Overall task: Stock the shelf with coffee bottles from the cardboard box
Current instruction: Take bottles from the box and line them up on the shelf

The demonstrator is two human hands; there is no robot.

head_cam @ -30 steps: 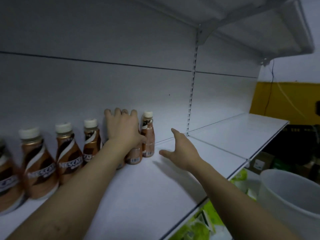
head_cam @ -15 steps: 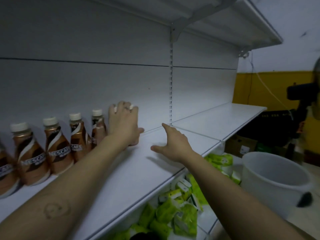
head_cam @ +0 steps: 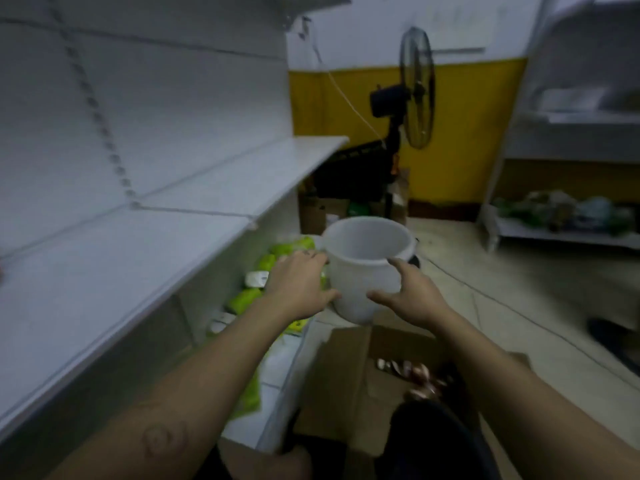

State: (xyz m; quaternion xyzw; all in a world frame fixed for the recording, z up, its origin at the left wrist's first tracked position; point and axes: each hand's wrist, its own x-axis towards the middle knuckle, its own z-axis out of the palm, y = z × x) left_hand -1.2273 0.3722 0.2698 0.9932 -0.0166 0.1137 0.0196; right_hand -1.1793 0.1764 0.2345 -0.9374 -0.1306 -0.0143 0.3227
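Observation:
The open cardboard box (head_cam: pixel 343 379) stands on the floor below my arms. Several brown coffee bottles (head_cam: pixel 414 370) lie inside it, partly hidden by a dark shape at the bottom. The white shelf (head_cam: pixel 114 268) runs along the left and its visible part is bare; the stocked bottles are out of view. My left hand (head_cam: pixel 298 287) and my right hand (head_cam: pixel 414 297) are stretched forward above the box, fingers apart and holding nothing. Both overlap the white bucket behind them.
A white plastic bucket (head_cam: pixel 367 268) stands on the floor just beyond the box. Green packets (head_cam: pixel 273 259) fill the lower shelf on the left. A standing fan (head_cam: pixel 415 88) is by the yellow wall. Another rack (head_cam: pixel 561 233) stands at the right, and a cable crosses the floor.
My view has swung right and down, away from the bottle row. Both hands have left the shelf and come down over the box and bucket. The left hand let go of the bottles.

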